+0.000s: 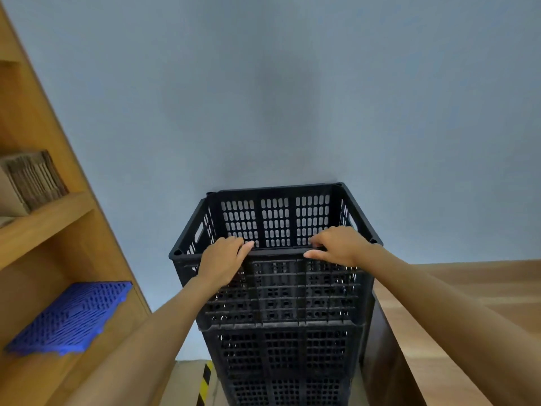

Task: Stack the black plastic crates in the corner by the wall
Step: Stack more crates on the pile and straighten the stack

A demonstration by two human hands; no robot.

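Observation:
A stack of black perforated plastic crates stands against the grey-blue wall. The top crate [276, 291] is open and empty inside. Below it sits a second crate [281, 353], and a third crate [287, 391] shows at the bottom edge. My left hand [224, 260] rests on the near rim of the top crate, left of centre, fingers curled over the edge. My right hand [336, 246] grips the same rim to the right, fingers hooked inside and thumb outside.
A wooden shelf unit [49, 218] rises on the left, holding a blue plastic grid mat [73, 317] and flat cardboard [32, 180]. A wooden surface [468, 312] lies to the right of the stack. Yellow-black tape [205, 382] marks the floor.

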